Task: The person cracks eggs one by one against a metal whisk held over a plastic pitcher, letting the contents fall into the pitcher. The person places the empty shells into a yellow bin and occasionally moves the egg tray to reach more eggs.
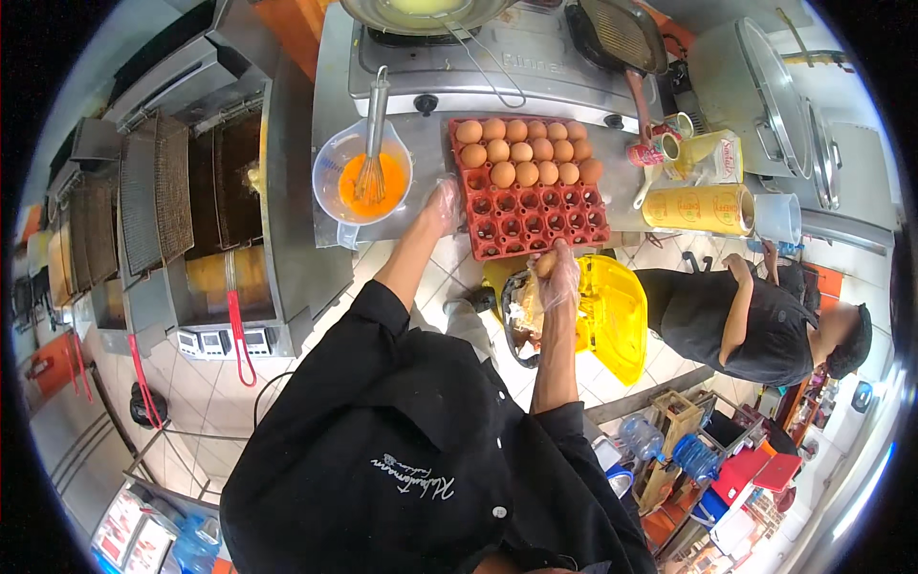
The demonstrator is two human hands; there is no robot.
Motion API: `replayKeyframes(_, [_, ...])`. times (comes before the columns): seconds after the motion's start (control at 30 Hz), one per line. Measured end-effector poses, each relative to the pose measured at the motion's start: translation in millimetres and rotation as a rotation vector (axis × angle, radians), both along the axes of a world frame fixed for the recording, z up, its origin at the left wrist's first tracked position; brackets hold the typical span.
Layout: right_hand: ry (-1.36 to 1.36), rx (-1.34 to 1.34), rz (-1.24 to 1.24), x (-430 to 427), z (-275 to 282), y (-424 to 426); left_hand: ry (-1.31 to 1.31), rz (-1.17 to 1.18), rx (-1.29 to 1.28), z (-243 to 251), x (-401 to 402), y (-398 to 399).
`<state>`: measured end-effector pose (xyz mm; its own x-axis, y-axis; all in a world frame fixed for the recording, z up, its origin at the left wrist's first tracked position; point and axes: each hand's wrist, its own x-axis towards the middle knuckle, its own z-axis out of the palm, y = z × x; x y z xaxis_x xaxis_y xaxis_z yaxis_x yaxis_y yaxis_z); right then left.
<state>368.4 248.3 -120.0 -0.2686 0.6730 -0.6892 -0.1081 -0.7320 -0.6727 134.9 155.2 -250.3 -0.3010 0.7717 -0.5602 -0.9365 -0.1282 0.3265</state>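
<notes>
Brown eggs [521,152] fill the back rows of a red plastic egg tray [536,228], whose front cups hold none. My left hand [445,204], in a clear plastic glove, is at the tray's left edge; whether it grips the tray cannot be told. At the tray's front edge, my gloved right hand [559,276] holds a brown egg [546,265] above an open yellow bin [617,316] with waste in it. To the left, a clear measuring jug [327,176] contains orange beaten egg [384,179] and a metal whisk [376,129] stands in it.
Behind the tray is a gas stove [534,79] with a wok [430,21] and a grill pan [620,36]. Film rolls [696,208] and cans [654,149] lie right of it. Deep fryers [276,179] stand left. A co-worker in black [746,323] is at the right.
</notes>
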Motion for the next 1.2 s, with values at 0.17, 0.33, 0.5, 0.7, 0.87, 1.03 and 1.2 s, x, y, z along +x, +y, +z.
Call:
replayKeyframes(0.17, [0.039, -0.014, -0.001, 3.3, -1.8, 5.3, -0.02, 0.004, -0.046, 12.4, -0.4, 4.2])
replayKeyframes(0.33, [0.077, -0.02, 0.01, -0.7, 9.1, 4.0, 0.026, -0.028, -0.056, 43.2, -5.2, 8.9])
replayKeyframes(0.5, [0.023, 0.015, -0.012, -8.2, 22.5, 5.4, -0.044, -0.049, -0.036, 73.2, 0.1, 8.1])
replayKeyframes(0.7, [-0.003, 0.028, -0.008, -17.3, 32.6, -1.7, -0.028, -0.076, 0.077, 58.0, -3.6, 8.5])
replayKeyframes(0.87, [0.037, 0.002, -0.05, -14.8, 31.4, -3.5, -0.035, -0.09, 0.057, 28.5, -5.4, 4.0])
replayKeyframes(1.03, [0.035, 0.016, -0.078, -12.7, 29.7, 6.9, -0.093, -0.055, 0.12, 22.2, -3.9, 12.3])
replayKeyframes(1.2, [0.122, -0.059, -0.002, -19.3, 53.9, 7.8, 0.045, 0.018, 0.132, -5.9, -7.0, 20.0])
